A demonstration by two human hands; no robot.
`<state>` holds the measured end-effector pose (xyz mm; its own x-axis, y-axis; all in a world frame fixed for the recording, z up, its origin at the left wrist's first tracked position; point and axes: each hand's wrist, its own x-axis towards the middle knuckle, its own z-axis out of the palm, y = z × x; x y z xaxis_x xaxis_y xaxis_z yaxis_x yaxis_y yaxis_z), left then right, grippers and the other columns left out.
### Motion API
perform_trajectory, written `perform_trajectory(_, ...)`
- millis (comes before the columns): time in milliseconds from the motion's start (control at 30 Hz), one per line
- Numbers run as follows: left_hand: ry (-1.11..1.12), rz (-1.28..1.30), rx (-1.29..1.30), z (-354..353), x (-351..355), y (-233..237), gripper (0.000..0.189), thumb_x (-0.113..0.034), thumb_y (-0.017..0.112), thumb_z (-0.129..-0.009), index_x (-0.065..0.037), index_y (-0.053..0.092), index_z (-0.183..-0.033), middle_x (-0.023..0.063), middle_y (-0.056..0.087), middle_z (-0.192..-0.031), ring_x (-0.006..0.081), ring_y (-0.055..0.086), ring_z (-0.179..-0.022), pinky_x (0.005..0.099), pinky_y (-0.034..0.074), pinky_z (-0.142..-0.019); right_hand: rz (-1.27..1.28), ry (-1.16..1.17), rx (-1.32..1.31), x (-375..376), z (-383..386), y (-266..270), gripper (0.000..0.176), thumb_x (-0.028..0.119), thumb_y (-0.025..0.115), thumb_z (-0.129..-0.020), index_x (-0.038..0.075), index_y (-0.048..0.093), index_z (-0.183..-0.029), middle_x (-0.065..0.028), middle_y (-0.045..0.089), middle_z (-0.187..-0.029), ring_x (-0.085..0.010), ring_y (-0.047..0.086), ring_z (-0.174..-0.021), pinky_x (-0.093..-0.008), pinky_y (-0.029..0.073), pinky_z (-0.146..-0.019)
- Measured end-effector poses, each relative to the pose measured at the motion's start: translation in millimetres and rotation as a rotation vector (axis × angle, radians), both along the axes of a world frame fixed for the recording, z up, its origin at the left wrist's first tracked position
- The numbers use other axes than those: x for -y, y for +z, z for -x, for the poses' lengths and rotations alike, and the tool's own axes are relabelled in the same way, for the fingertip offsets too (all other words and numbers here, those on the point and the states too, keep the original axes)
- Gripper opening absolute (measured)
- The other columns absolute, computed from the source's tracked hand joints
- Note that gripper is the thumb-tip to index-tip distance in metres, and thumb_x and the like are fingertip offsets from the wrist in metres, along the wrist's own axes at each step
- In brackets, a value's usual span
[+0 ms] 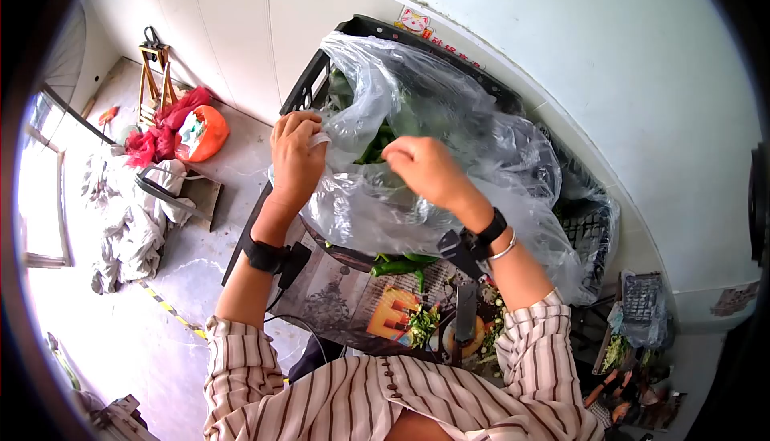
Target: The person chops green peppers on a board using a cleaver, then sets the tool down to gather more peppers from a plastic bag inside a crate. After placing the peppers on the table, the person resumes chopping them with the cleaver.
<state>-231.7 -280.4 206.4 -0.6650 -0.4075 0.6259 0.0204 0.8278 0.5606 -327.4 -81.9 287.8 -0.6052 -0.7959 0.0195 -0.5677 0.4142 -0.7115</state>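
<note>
A large clear plastic bag (pixel 437 80) lines a black crate in front of me, with dark green peppers (pixel 375 146) showing through its opening. My left hand (pixel 298 156) is closed on the bag's left edge, beside the crate's rim. Over the bag's middle, just right of the visible peppers, my right hand (pixel 431 172) has its fingers curled together. Whatever it may hold is hidden. Closer to me, several long green peppers (pixel 397 268) lie on the printed table top (pixel 321 297). A dark-bladed knife (pixel 465 313) rests there near green trimmings (pixel 423 326).
The black crate (pixel 305 80) stands against the wall. A second crate (pixel 581 228) with plastic over it sits to the right. On the floor at left are an orange bag (pixel 210 132), red netting (pixel 156 143) and a white cloth heap (pixel 128 232). Other people's hands (pixel 616 385) appear at lower right.
</note>
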Motion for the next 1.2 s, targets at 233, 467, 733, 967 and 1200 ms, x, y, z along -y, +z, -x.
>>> perform_trajectory(233,-0.044,-0.183,-0.025,-3.9,-2.7,12.0,0.021,-0.004,0.063,-0.069,-0.001,0.062,-0.09,0.0079,0.061,-0.107,0.0283,0.051,-0.106,0.0375,0.038,-0.094,-0.097,0.064,0.088,46.3,34.0,-33.6,0.036,0.019,0.053,-0.081,0.0,0.061,-0.11,-0.0244,0.065,-0.093,-0.0377,0.063,-0.087,-0.0427,0.049,-0.076)
perform_trajectory(467,0.103,-0.121,0.004,7.7,3.1,15.4,0.075,-0.01,0.07,-0.061,-0.005,0.044,-0.131,0.0174,0.041,-0.136,0.0363,0.037,-0.126,0.0425,0.03,-0.106,0.169,0.354,-0.302,105.4,25.3,-24.4,0.022,0.014,0.047,-0.083,-0.004,0.059,-0.083,-0.0249,0.063,-0.092,-0.0396,0.06,-0.087,-0.046,0.048,-0.079)
perform_trajectory(733,0.163,-0.038,-0.059,11.3,11.5,12.5,0.024,-0.002,0.057,-0.069,-0.003,0.065,-0.092,0.0087,0.06,-0.114,0.031,0.048,-0.115,0.0411,0.036,-0.098,0.168,0.246,-0.029,80.3,21.0,16.1,0.022,0.013,0.053,-0.079,-0.004,0.065,-0.088,-0.024,0.064,-0.083,-0.0375,0.064,-0.078,-0.0407,0.05,-0.072)
perform_trajectory(967,0.241,-0.145,-0.154,14.9,9.9,4.3,0.039,0.004,0.044,-0.062,0.0,0.059,-0.098,0.0134,0.057,-0.11,0.0347,0.046,-0.107,0.0392,0.034,-0.097,-0.469,0.401,-0.016,51.8,68.3,-58.9,0.026,0.015,0.055,-0.082,-0.001,0.065,-0.099,-0.0195,0.067,-0.091,-0.0311,0.064,-0.082,-0.0377,0.049,-0.073)
perform_trajectory(1200,0.225,-0.092,-0.188,16.2,10.5,2.1,0.033,0.002,0.046,-0.067,0.0,0.059,-0.098,0.0135,0.057,-0.107,0.0332,0.047,-0.102,0.039,0.034,-0.095,-0.471,0.326,0.108,37.4,36.1,-90.1,0.022,0.016,0.053,-0.083,0.001,0.063,-0.093,-0.0191,0.066,-0.088,-0.0349,0.062,-0.082,-0.0415,0.047,-0.071)
